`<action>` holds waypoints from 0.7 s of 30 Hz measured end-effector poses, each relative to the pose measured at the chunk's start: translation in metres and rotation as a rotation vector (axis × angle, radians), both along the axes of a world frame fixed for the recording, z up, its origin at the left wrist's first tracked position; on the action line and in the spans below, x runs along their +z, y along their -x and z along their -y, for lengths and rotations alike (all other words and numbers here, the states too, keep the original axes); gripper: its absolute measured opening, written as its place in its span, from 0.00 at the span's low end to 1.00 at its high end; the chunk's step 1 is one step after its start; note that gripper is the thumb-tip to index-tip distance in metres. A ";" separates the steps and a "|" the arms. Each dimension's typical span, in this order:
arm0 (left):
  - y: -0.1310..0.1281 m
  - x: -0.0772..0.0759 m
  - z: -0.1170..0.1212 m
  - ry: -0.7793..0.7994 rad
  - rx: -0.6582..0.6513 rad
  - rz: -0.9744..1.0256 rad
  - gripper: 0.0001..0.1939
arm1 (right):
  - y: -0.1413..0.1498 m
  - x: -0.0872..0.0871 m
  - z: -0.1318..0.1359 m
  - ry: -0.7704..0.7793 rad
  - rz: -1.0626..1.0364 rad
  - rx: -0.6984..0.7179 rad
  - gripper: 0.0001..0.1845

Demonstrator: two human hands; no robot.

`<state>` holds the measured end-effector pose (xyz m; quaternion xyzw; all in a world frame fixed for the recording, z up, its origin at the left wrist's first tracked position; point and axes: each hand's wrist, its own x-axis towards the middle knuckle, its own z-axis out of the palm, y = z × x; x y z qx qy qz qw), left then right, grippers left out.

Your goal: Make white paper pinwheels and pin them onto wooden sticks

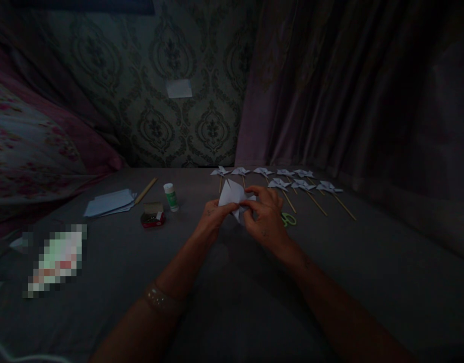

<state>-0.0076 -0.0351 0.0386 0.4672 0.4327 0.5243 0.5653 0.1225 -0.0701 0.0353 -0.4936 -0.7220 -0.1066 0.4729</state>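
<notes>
A white paper pinwheel (232, 193), cut and partly folded in, is held up above the table between both hands. My left hand (213, 214) grips it from the left, its thumb pressed near the paper's centre. From the other side, my right hand (265, 214) pinches the paper by its folded points, fingers closed. Just behind my right hand lies a pair of scissors with green handles (289, 219), its blades hidden. Several finished pinwheels on wooden sticks (279, 185) lie beyond the hands, towards the back right.
On the left of the grey-covered table (224, 302) are a stack of white paper (110, 202), wooden sticks (146, 190), a green-and-white glue stick (171, 197) and an open red box (152, 219) of small items. A blurred-out packet (58, 262) lies nearer on the left.
</notes>
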 end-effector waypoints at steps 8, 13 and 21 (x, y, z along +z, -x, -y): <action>0.005 0.001 -0.005 0.087 0.014 -0.058 0.07 | -0.012 0.010 -0.004 0.016 -0.187 -0.005 0.13; 0.009 -0.001 -0.006 0.063 -0.043 -0.130 0.07 | -0.027 0.007 -0.015 0.173 -0.187 0.050 0.07; 0.009 -0.001 -0.002 -0.021 -0.191 -0.206 0.06 | -0.028 -0.001 -0.020 0.381 -0.148 0.139 0.04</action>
